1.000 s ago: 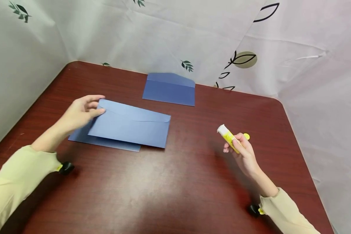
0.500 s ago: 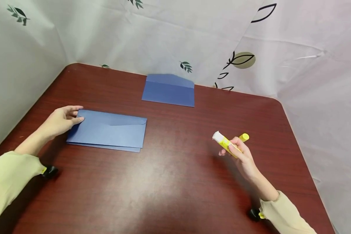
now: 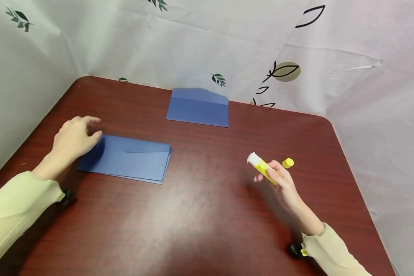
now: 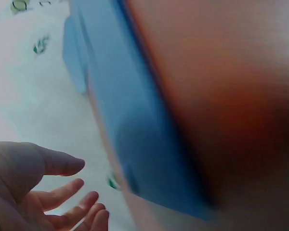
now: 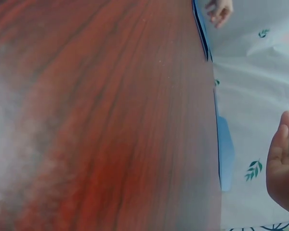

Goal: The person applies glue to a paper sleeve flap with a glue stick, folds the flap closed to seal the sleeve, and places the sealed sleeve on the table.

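Note:
On the left of the table, a blue envelope (image 3: 138, 161) with its flap folded down lies on another blue envelope, whose edge shows along the right and front. My left hand (image 3: 70, 140) hovers over their left end, thumb and fingers spread, nothing held. In the left wrist view its fingers (image 4: 65, 195) stand apart from the blue paper. My right hand (image 3: 283, 188) grips an uncapped glue stick (image 3: 263, 168), yellow with a white top end pointing up and left, above the table. The right wrist view shows only part of that hand, without the stick.
A third blue envelope (image 3: 197, 112), flap raised, lies at the table's back edge against the white leaf-printed curtain (image 3: 193, 46). A yellow cap (image 3: 288, 163) stands on the reddish-brown table (image 3: 200, 214) just beyond my right hand.
My left hand has brought the upper envelope left and down onto the other one, then let go and lifted. My right hand has shifted slightly left with the glue stick.

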Tool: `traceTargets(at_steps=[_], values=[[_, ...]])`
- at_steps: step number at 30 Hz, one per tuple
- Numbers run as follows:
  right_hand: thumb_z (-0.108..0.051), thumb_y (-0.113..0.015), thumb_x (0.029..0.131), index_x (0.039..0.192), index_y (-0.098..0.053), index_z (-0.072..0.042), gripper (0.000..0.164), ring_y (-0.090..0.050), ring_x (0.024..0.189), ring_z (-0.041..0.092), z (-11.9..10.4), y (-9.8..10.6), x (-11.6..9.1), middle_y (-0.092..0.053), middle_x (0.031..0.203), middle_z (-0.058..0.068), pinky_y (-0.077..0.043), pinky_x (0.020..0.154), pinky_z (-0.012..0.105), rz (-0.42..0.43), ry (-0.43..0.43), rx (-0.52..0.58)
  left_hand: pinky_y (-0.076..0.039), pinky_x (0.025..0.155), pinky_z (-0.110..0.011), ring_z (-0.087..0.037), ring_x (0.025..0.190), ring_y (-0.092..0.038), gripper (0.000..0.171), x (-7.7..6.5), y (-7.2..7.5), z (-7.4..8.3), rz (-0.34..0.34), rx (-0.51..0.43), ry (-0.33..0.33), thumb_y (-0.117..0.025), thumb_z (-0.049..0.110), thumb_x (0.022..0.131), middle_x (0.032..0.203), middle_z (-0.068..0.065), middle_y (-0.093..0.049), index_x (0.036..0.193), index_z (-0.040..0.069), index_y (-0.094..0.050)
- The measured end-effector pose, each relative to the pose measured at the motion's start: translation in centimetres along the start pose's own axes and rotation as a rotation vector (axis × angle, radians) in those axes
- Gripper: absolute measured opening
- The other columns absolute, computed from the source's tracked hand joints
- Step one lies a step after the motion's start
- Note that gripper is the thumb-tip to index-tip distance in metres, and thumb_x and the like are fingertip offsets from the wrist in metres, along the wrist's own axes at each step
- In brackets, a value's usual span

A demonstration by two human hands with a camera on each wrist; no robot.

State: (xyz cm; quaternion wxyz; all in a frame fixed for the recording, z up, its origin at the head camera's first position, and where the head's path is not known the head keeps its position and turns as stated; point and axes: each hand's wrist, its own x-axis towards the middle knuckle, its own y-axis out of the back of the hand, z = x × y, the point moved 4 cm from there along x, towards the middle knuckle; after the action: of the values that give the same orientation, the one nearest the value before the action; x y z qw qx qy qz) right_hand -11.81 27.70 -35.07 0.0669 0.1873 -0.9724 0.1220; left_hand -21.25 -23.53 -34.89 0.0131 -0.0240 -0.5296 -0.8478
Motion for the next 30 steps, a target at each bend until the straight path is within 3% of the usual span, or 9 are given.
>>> traceTargets(at_steps=[3,6,10,14,19,23,26,30], values=[[-0.005,-0.032,0.103,0.094,-0.053,-0.011,0.023,-0.065,0.080,0.011,0.0,0.0,0.0,-0.068,0.082,-0.002,-0.048,0.084,0.023,0.020,0.000,-0.013,-0.041,0.075,-0.059,-0.048,0.103,-0.051,0.042,2.6,0.2,2.9,0.009,-0.040,-0.053,-0.057,0.020,0.091,0.116,-0.032,-0.057,0.128,0.000,-0.056],[-0.009,-0.032,0.104,0.091,-0.055,-0.012,0.026,-0.064,0.080,0.008,0.0,0.1,0.0,-0.069,0.080,-0.005,-0.046,0.082,0.021,0.056,-0.016,-0.052,-0.042,0.086,-0.056,-0.045,0.109,-0.055,0.043,5.9,-0.4,5.7,-0.034,-0.124,-0.119,-0.059,0.019,0.091,0.118,-0.030,-0.062,0.128,-0.002,-0.056],[-0.013,-0.033,0.104,0.089,-0.054,-0.015,0.027,-0.063,0.080,0.006,0.1,-0.1,-0.1,-0.068,0.077,-0.006,-0.042,0.081,0.022,0.081,-0.044,-0.104,-0.041,0.096,-0.053,-0.042,0.118,-0.053,0.049,9.9,-2.3,8.6,-0.162,-0.206,-0.150,-0.060,0.022,0.092,0.125,-0.028,-0.060,0.134,-0.002,-0.052],[-0.013,-0.032,0.104,0.088,-0.053,-0.016,0.026,-0.062,0.080,0.005,0.3,-0.6,-0.3,-0.068,0.075,-0.008,-0.040,0.082,0.023,0.079,-0.067,-0.133,-0.040,0.104,-0.052,-0.040,0.126,-0.049,0.059,12.8,-4.9,10.2,-0.286,-0.258,-0.110,-0.059,0.028,0.093,0.135,-0.027,-0.053,0.142,-0.002,-0.043],[-0.014,-0.032,0.104,0.087,-0.054,-0.017,0.028,-0.059,0.077,0.005,0.2,-1.0,-0.2,-0.066,0.072,-0.009,-0.038,0.082,0.024,0.083,-0.068,-0.126,-0.035,0.110,-0.049,-0.038,0.135,-0.039,0.074,14.8,-7.6,10.7,-0.377,-0.311,-0.010,-0.059,0.033,0.093,0.146,-0.026,-0.040,0.150,-0.002,-0.026],[-0.014,-0.031,0.105,0.090,-0.059,-0.015,0.032,-0.057,0.075,0.006,-0.1,-1.2,0.3,-0.064,0.073,-0.008,-0.038,0.081,0.024,0.057,-0.019,-0.058,-0.030,0.113,-0.050,-0.041,0.140,-0.025,0.085,15.7,-8.8,10.6,-0.397,-0.265,0.051,-0.062,0.039,0.091,0.153,-0.027,-0.027,0.151,-0.003,-0.018],[-0.015,-0.027,0.105,0.094,-0.063,-0.013,0.038,-0.054,0.075,0.009,-0.3,-1.4,0.6,-0.060,0.075,-0.006,-0.039,0.079,0.025,0.010,0.008,0.005,-0.027,0.110,-0.049,-0.043,0.135,-0.018,0.086,16.0,-9.1,10.7,-0.389,-0.182,0.056,-0.063,0.040,0.090,0.153,-0.029,-0.019,0.152,-0.002,-0.020],[-0.017,-0.023,0.106,0.097,-0.064,-0.012,0.042,-0.049,0.076,0.012,-0.1,-1.6,0.9,-0.055,0.075,-0.004,-0.038,0.078,0.025,-0.017,0.020,0.052,-0.026,0.099,-0.047,-0.039,0.122,-0.017,0.078,16.2,-9.4,10.9,-0.373,-0.092,0.019,-0.063,0.042,0.090,0.148,-0.031,-0.021,0.148,-0.001,-0.031]])
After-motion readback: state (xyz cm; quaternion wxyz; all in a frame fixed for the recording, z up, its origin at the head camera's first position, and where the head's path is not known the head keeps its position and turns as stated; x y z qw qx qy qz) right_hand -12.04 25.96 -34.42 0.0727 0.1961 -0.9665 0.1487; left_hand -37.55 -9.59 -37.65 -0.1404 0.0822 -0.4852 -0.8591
